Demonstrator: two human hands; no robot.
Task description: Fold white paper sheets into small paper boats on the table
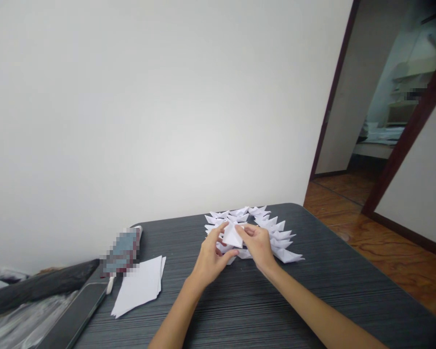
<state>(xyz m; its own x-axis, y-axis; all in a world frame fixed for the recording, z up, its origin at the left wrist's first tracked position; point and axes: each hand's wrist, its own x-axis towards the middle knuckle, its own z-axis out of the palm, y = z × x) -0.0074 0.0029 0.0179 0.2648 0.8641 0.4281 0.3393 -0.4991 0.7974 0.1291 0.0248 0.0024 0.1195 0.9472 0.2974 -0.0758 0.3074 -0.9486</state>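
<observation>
A small piece of folded white paper [233, 236] is held up between my two hands, above the dark table. My right hand [256, 244] pinches its right side, thumb on the face toward me. On the other side my left hand [211, 254] holds the paper's left edge with its fingertips, its thumb stretched out just below the lower edge. Behind and around the hands stand several folded white paper boats [271, 224] in rows; the hands partly cover those in the middle.
Left on the dark table [276, 300] lies a stack of white paper sheets [140, 286], with a blurred-out item [121, 251] beside it. A dark phone-like slab [74, 315] is at the left edge. The white wall [167, 106] rises behind; a doorway opens at right.
</observation>
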